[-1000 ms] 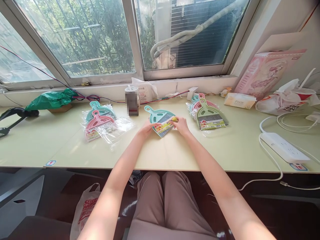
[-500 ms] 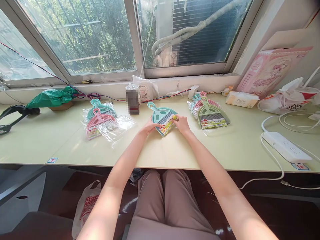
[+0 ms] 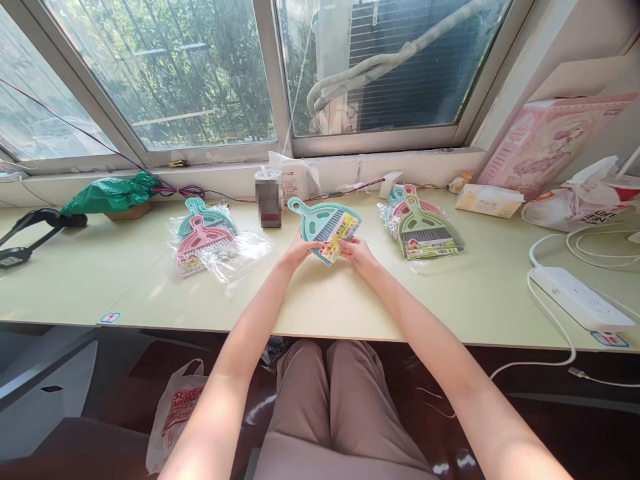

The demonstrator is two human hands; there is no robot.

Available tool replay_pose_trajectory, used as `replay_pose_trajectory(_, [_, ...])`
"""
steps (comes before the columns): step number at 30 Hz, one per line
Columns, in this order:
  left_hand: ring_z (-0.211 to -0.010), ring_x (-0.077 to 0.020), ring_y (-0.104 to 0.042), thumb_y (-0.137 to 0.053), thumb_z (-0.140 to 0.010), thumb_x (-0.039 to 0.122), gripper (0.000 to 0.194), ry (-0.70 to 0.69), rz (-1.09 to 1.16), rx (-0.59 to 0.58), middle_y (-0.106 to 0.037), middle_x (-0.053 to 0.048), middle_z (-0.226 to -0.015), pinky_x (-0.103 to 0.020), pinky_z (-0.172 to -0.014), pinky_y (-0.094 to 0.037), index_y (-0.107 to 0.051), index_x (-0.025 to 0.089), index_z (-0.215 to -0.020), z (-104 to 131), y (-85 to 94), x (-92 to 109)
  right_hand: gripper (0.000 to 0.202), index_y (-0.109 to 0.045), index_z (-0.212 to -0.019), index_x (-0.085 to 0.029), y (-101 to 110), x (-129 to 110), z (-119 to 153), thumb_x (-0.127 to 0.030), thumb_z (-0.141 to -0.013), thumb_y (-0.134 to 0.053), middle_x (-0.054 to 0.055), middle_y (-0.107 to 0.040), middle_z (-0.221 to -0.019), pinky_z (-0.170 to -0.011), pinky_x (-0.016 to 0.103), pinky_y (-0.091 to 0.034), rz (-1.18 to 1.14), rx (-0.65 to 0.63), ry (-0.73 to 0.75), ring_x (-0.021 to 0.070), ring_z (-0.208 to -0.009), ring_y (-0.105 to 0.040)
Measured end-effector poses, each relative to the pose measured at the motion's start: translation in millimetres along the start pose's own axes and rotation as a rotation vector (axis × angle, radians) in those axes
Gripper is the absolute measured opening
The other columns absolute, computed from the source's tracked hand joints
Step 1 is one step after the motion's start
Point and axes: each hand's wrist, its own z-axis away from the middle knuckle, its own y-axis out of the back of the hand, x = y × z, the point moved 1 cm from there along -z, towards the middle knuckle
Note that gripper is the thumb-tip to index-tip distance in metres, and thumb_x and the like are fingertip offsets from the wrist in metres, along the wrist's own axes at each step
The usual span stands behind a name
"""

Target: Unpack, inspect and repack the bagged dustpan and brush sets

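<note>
Between my two hands is a teal dustpan and brush set (image 3: 320, 220), tilted with its looped handle toward the upper left. A yellow and red label card lies across its grey bristles. My left hand (image 3: 299, 252) grips the lower left edge, its thumb on the front. At the lower right edge, my right hand (image 3: 357, 252) holds the set by the card side, some fingers hidden behind it. To the left lie a pink dustpan set (image 3: 204, 240) and a teal one (image 3: 210, 217) in clear plastic. A green dustpan set (image 3: 427, 230) tops a bagged pile on the right.
A drink cup (image 3: 269, 200) stands behind the set, near the window sill. Clear plastic wrapping (image 3: 243, 257) lies left of my hands. On the right are a tissue box (image 3: 490, 200) and a white power strip (image 3: 583, 297) with cables. The table's front edge (image 3: 320, 335) crosses below my forearms.
The teal set has been raised slightly and turned. My right hand has shifted from the card's upper corner down to its lower right side, while my left hand keeps its grip.
</note>
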Motion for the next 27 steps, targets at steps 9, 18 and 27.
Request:
replay_pose_trajectory(9, [-0.147, -0.0339, -0.034, -0.055, -0.095, 0.026, 0.058, -0.016, -0.558, 0.577, -0.046, -0.016, -0.154, -0.051, -0.117, -0.033, -0.041, 0.021, -0.152, 61.2, 106.1, 21.7, 0.018, -0.069, -0.088, -0.015, 5.3, -7.7, -1.9, -0.011, -0.075, -0.081, 0.006, -0.079, -0.089, -0.085, 0.037, -0.065, -0.082, 0.065, 0.036, 0.0214, -0.083, -0.077])
replay_pose_trajectory(18, [-0.117, -0.0275, -0.064, -0.055, -0.097, 0.032, 0.025, 0.147, -1.271, 0.075, -0.070, -0.009, -0.125, -0.035, -0.094, -0.051, -0.072, 0.022, -0.112, 112.8, 106.0, -7.1, 0.019, -0.068, -0.086, -0.015, 11.2, -5.4, -10.8, -0.006, -0.073, -0.079, 0.006, -0.079, -0.084, -0.075, 0.031, -0.066, -0.153, 0.128, 0.033, 0.0198, -0.078, -0.077])
replay_pose_trajectory(27, [-0.104, -0.0307, -0.069, -0.043, -0.095, 0.006, 0.032, -0.090, -1.296, -0.215, -0.071, -0.021, -0.107, -0.038, -0.088, -0.052, -0.072, 0.007, -0.107, 37.7, -38.8, 7.3, 0.017, -0.067, -0.084, -0.018, 33.0, -21.5, -9.1, -0.005, -0.076, -0.074, 0.002, -0.077, -0.082, -0.077, 0.027, -0.065, -0.200, 0.235, 0.109, 0.0162, -0.077, -0.076])
